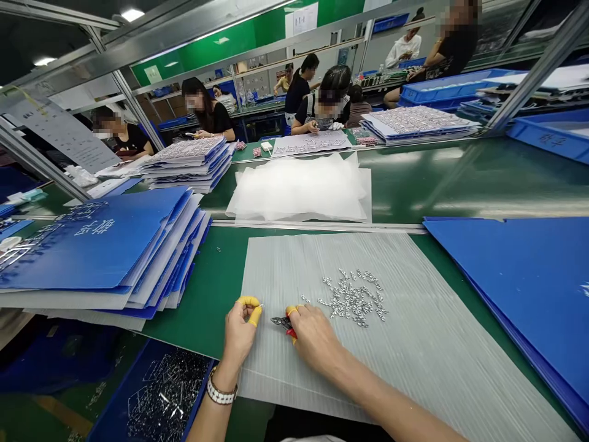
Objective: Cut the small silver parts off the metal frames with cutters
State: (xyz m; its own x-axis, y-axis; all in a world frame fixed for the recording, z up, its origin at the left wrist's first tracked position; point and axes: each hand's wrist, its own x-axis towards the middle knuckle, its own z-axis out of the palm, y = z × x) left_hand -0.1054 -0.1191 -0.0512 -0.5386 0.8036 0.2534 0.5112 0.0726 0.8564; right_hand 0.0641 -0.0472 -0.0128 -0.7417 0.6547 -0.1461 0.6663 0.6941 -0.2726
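The left hand (pixel 239 336) sits at the near edge of a grey fluted plastic sheet (pixel 363 344), its thumb and forefinger, both in yellow finger cots (pixel 250 301), pinched on a small bright metal part (pixel 261 306). A beaded metal wristband (pixel 222 389) circles that wrist. The right hand (pixel 313 336) is closed around small red-handled pliers (pixel 286 325), their dark tips pointing toward the left hand, with the two hands close but apart. A loose heap of small metal parts (pixel 352 299) lies on the sheet just beyond the right hand.

Below the left forearm, a blue bin (pixel 151 399) holds a tangle of metal pieces. The green worktop (pixel 202 319) carries a tall stack of blue-covered folders (pixel 101 245) to the left of the sheet and a large blue folder (pixel 506 294) to its right.

Farther along, translucent white sheets (pixel 299 187) lie across the next section of worktop, beside stacked trays of metal parts (pixel 188 162). A second stack (pixel 416 123) stands beyond them, near blue crates (pixel 446 89). Co-workers (pixel 322 101) sit along the far side of the line, and one co-worker's hands (pixel 317 126) are at work on a sheet.
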